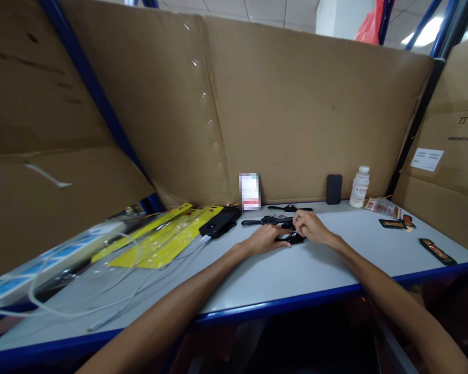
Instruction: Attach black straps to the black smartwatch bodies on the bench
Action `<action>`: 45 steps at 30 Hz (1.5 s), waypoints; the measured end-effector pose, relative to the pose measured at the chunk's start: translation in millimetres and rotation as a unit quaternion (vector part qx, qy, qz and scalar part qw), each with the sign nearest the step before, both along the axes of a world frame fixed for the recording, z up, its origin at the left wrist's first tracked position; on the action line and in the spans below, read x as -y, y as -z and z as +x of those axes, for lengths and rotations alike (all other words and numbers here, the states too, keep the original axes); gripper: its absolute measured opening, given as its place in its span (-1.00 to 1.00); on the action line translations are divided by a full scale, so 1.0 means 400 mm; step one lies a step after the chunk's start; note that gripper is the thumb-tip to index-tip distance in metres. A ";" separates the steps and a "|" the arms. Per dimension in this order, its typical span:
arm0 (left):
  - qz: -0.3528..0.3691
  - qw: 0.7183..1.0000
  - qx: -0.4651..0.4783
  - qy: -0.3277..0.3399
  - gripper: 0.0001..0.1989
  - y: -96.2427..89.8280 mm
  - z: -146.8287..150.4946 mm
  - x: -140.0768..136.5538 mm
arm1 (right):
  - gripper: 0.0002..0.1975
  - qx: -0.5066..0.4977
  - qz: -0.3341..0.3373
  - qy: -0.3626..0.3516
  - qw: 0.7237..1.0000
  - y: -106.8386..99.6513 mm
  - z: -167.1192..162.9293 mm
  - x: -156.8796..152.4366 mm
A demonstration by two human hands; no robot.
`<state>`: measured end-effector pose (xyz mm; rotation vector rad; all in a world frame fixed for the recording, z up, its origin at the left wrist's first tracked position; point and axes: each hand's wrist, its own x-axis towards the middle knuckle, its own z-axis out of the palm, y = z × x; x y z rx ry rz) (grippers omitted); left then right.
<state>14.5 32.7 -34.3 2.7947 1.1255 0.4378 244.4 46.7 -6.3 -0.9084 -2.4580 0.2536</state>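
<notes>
My left hand (265, 239) lies low over the white tabletop, its fingers and thumb around one end of a black metal piece (295, 239) that looks like a spokeshave body. Above that piece, my right hand (311, 227) is closed in a pinch; what sits between its fingertips is too small to tell. Just behind my hands rests a black two-handled spokeshave (271, 221), partly covered by my right fingers. Farther back, near the cardboard wall, lies another spokeshave (289, 208).
At left are yellow blister packs (167, 244), a black power bank (219, 222) with white cables, and a power strip (54, 262). A lit phone (250, 192), a dark phone (334, 189) and a white bottle (359, 187) stand at the back. Small dark packets (437, 251) lie right.
</notes>
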 end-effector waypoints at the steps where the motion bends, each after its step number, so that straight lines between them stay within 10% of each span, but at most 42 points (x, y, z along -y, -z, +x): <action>1: -0.001 1.000 0.006 0.000 -0.49 0.002 0.000 -0.001 | -0.68 -0.013 0.005 0.011 1.000 -0.006 -0.001 0.002; 24: 0.008 1.000 -0.006 -0.004 -0.48 0.004 -0.002 -0.002 | -0.70 0.130 -0.004 0.201 0.971 -0.046 -0.019 0.061; 38: 0.006 1.000 -0.003 0.006 -0.54 0.004 -0.003 -0.002 | -0.54 0.105 0.006 0.073 0.992 -0.021 -0.010 0.044; 45: 0.011 1.000 -0.020 -0.003 -0.52 -0.005 0.000 0.005 | -0.63 0.139 0.018 0.125 0.982 -0.035 -0.005 0.049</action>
